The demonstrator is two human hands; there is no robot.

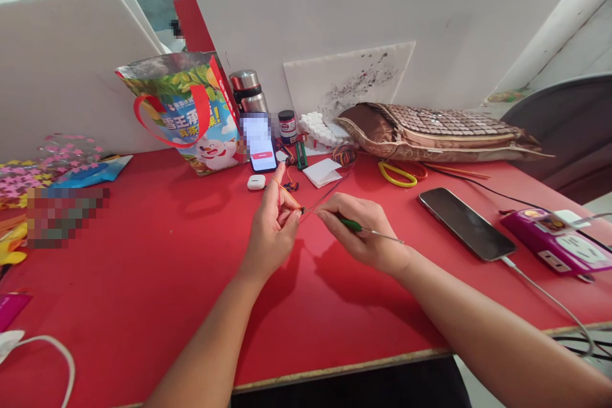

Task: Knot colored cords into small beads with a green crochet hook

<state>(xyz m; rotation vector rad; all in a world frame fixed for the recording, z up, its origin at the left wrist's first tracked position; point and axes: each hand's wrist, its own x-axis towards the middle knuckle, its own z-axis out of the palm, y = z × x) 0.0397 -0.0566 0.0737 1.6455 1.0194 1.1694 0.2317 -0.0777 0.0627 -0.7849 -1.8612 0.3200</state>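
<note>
My left hand point(276, 215) is closed in a pinch over the table, with its index finger raised. Between thumb and fingers sits a small dark piece of yarn work point(301, 210), and an orange strand point(290, 196) runs up along the index finger. Just to the right, my right hand point(361, 226) pinches thin yarn strands point(312, 209) at its fingertips. Tucked in that same hand is a green-handled crochet hook point(351, 224), its metal shaft pointing back toward the wrist. Behind the hands lies a ball of multicoloured yarn point(343, 154).
On the red table point(191, 306) stand a colourful bag point(201, 121), a lit phone point(261, 143) and a steel flask point(248, 92). Yellow-handled scissors point(398, 174), a dark phone point(466, 223) on a cable and a purple power strip point(557, 239) lie right. An earbud case point(256, 182) is near my left hand.
</note>
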